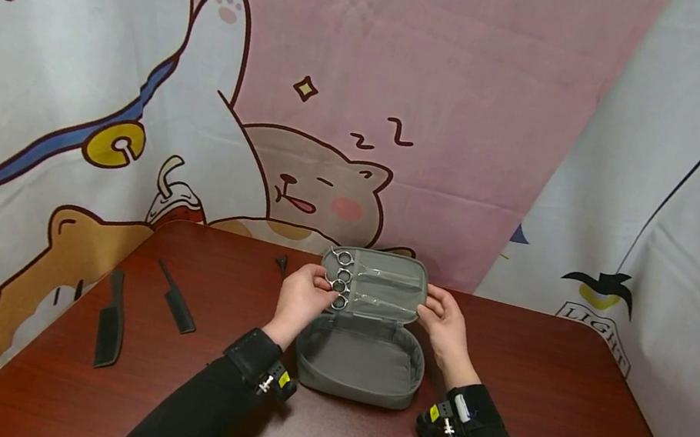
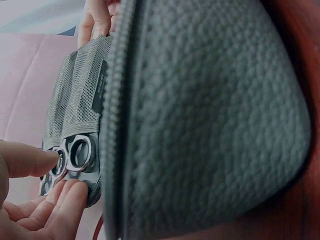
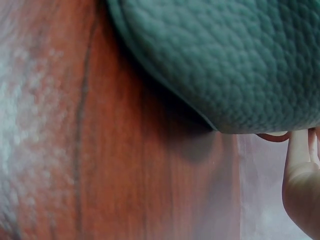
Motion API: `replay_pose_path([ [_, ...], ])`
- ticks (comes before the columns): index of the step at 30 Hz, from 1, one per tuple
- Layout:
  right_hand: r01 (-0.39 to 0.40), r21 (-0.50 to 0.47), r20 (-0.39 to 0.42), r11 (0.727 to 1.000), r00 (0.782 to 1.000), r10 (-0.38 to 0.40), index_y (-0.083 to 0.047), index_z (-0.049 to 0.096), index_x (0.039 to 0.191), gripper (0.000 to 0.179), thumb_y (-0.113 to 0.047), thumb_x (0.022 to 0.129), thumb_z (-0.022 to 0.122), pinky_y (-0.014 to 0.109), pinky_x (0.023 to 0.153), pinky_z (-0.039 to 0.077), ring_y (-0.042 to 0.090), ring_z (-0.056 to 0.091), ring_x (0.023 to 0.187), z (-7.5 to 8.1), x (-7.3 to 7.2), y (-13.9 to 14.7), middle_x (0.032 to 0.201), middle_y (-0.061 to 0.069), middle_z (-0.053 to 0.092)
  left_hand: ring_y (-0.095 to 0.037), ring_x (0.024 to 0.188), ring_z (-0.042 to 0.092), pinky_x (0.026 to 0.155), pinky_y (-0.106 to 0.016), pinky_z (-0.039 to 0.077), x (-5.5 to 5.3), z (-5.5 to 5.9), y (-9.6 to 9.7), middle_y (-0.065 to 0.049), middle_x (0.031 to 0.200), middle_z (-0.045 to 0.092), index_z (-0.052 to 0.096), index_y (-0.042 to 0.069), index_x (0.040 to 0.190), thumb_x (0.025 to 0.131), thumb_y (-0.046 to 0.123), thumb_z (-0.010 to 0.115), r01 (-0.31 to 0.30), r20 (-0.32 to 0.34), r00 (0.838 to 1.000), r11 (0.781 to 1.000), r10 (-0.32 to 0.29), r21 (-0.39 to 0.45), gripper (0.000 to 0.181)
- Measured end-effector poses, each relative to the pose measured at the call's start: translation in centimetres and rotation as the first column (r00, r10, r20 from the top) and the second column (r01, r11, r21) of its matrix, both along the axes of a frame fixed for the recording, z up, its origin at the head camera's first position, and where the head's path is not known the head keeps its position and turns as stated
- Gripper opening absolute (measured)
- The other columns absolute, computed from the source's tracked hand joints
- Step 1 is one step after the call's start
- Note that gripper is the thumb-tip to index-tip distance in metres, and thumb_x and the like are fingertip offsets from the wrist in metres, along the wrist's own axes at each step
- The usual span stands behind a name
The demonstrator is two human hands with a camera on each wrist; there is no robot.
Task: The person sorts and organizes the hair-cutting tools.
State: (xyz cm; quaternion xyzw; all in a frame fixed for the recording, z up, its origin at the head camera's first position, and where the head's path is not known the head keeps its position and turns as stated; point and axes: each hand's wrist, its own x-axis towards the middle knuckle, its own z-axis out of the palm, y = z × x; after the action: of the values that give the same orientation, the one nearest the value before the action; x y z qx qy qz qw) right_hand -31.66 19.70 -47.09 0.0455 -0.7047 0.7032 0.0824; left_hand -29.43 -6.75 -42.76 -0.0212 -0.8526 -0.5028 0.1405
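A grey zippered case [image 1: 360,361] stands on the table with its lid [image 1: 389,285] raised at the back. Silver scissors [image 1: 346,258] are tucked into mesh pockets inside the lid, their finger rings lined up along its left side. My left hand [image 1: 302,300] pinches the rings of the lower scissors [image 2: 59,162] between thumb and fingers, at the lid's left edge. On the other side, my right hand [image 1: 445,331] holds the lid's right edge, thumb in front. In the right wrist view, the case's pebbled wall [image 3: 235,60] hides most of that hand.
Left of the case, a dark comb [image 1: 176,303] with a thin handle and a wider dark comb [image 1: 109,328] lie on the brown table [image 1: 539,424]. A small black item [image 1: 282,263] sits near the back edge. A cartoon-printed cloth [image 1: 480,116] hangs behind.
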Motion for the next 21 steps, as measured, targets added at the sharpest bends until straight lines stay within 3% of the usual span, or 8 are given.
replay_pose_path([
  [6,-0.005,0.009,-0.003,1.000,1.000,0.005,0.004,0.046,0.140,0.044,0.010,0.097,0.055,0.021,0.080,0.053,0.004,0.064,0.089,0.0,0.0,0.0,0.116,0.021,0.062,-0.027,0.091,0.068,0.075,-0.039,0.056,0.8,0.7,-1.0,-0.014,0.102,0.069,0.059,-0.004,0.125,0.084,0.013,0.079,0.083,0.013,0.997,0.994,-0.082,-0.066,0.049],
  [10,-0.005,0.012,0.000,1.000,1.000,0.005,0.004,0.046,0.140,0.044,0.009,0.097,0.055,0.021,0.080,0.053,0.003,0.064,0.090,0.0,0.0,0.0,0.121,0.026,0.059,-0.030,0.098,0.065,0.081,-0.043,0.053,1.4,1.3,-1.9,-0.015,0.110,0.067,0.057,-0.002,0.129,0.084,0.019,0.080,0.095,0.010,0.995,0.985,-0.095,-0.143,0.055],
  [15,0.002,0.023,0.011,1.000,1.000,-0.002,0.003,0.046,0.141,0.044,0.007,0.098,0.055,0.020,0.081,0.052,0.002,0.064,0.091,0.0,0.0,0.1,0.123,0.027,0.058,-0.033,0.108,0.061,0.086,-0.048,0.050,2.2,1.4,-2.7,-0.018,0.120,0.063,0.053,-0.002,0.134,0.082,0.025,0.082,0.094,0.005,0.995,0.963,-0.096,-0.251,0.066],
  [21,0.003,0.017,0.010,1.000,1.000,-0.003,0.004,0.046,0.140,0.044,0.008,0.098,0.054,0.021,0.080,0.053,0.003,0.064,0.090,-0.1,0.0,0.1,0.120,0.025,0.060,-0.039,0.124,0.052,0.097,-0.052,0.046,3.1,0.9,-3.2,-0.023,0.136,0.054,0.046,-0.005,0.142,0.078,0.030,0.084,0.134,0.061,0.991,0.928,-0.121,-0.348,0.082],
])
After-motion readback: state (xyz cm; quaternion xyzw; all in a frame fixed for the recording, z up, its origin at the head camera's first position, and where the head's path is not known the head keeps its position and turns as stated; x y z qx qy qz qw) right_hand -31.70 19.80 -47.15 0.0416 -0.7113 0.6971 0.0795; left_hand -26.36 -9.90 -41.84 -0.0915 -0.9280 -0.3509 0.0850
